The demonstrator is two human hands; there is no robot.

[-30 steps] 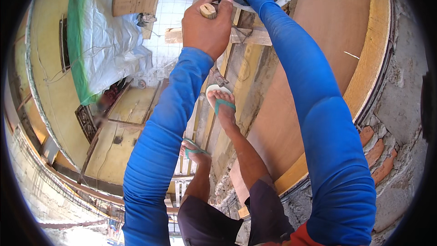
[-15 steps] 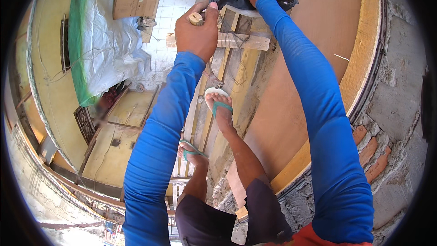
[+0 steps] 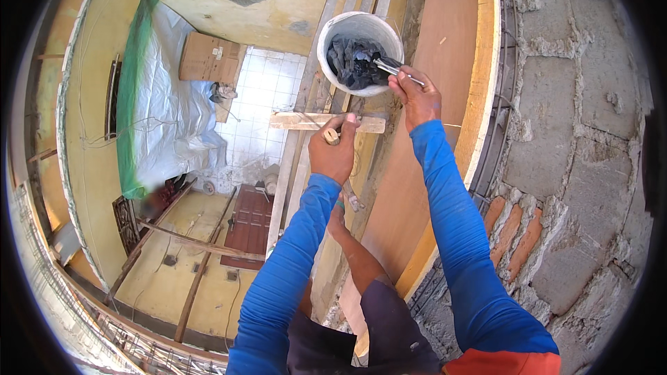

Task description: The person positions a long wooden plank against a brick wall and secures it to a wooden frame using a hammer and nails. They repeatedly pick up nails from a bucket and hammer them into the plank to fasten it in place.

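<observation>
A white bucket [image 3: 396,36] stands on the boards ahead of me, with crumpled black plastic [image 3: 351,73] inside it. At the bucket's right rim my right hand [image 3: 421,103] is closed on slim silvery metal pieces that look like nails [image 3: 389,69]; their tips point into the bucket. My left hand [image 3: 331,158] is wrapped round a wooden handle [image 3: 331,137], whose pale cut end shows beside the thumb. What is fixed to the handle's other end is hidden. The left hand is nearer to me than the bucket, close to a short wooden crosspiece [image 3: 288,120].
Long planks [image 3: 300,160] run away beneath me, beside a wide brown panel [image 3: 399,191] edged by a yellow timber [image 3: 479,48]. Rough masonry [image 3: 556,97] lies to the right. Far below on the left are a tiled floor [image 3: 260,87], a cardboard box [image 3: 208,59] and plastic sheeting [image 3: 170,97].
My right hand has come out of the black plastic to the bucket's right rim, showing the metal pieces. The left hand has let go of the plastic and drawn back. The view has shifted.
</observation>
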